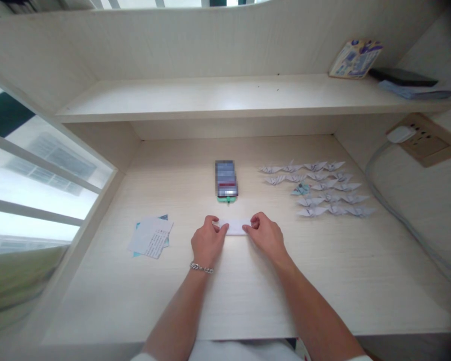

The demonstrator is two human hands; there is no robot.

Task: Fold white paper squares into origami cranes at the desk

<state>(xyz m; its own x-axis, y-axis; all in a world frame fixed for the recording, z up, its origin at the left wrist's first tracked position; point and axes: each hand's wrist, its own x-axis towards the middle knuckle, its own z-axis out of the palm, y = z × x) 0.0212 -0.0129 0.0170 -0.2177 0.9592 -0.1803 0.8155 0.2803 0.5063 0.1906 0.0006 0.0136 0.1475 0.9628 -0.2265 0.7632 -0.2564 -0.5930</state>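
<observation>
A small white sheet of paper (236, 227), folded into a narrow strip, lies on the desk between my two hands. My left hand (209, 240) pinches its left end, thumb on top. At the other end, my right hand (265, 234) grips the strip between thumb and fingers. Just beyond the paper rests a phone (226, 179) with a green edge at its near end. Rows of folded white paper cranes (326, 198) stand on the desk to the right, with a light blue one (300, 189) among them.
Left of my hands lies a small stack of paper sheets (152, 236), the top one with handwriting. A shelf (210, 98) spans the back, holding a box (356, 59) and a dark flat object (404, 76). A white cable (389, 208) hangs from the wall socket (432, 140) at right.
</observation>
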